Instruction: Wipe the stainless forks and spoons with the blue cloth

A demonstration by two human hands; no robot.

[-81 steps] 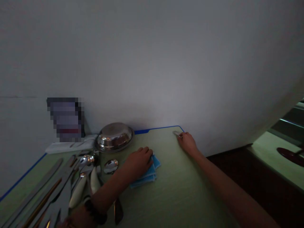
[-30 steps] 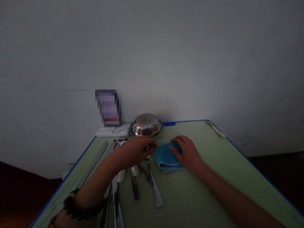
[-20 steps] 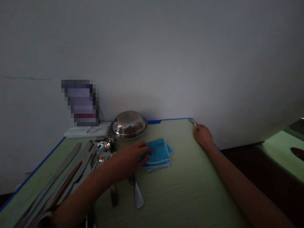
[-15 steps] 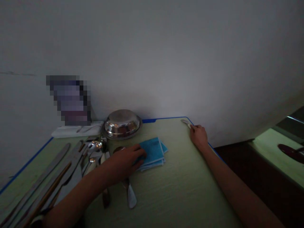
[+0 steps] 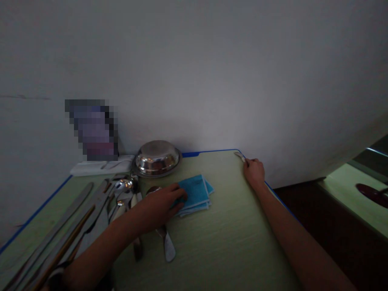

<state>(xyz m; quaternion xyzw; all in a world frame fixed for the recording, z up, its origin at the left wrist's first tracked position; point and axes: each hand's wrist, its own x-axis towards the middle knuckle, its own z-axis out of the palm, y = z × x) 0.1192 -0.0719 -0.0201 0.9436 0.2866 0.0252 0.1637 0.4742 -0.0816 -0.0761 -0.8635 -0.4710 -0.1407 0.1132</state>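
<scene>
My left hand (image 5: 165,204) lies on the left side of a small stack of blue cloths with white edges (image 5: 195,192). Its fingers are slightly bent and apart, with the thumb lower down. At the table's far right corner my right hand (image 5: 254,173) is closed round the pale handle of a small metal utensil (image 5: 241,156), whose head points toward the wall. It is too small to tell whether this is a fork or a knife. Under my left wrist a utensil with a wide flat end (image 5: 169,247) is partly hidden.
An upturned shiny metal bowl (image 5: 157,155) sits by the wall. Long knives (image 5: 69,214), spoons (image 5: 123,186) and other utensils spread over the left side. A white tray (image 5: 103,165) stands behind them, below a blurred-out panel (image 5: 93,131). The green table (image 5: 230,238) has a blue edge.
The utensil in my right hand has turned slightly, and its head sits a little further right. My left hand stays on the blue cloths. The view has shifted slightly.
</scene>
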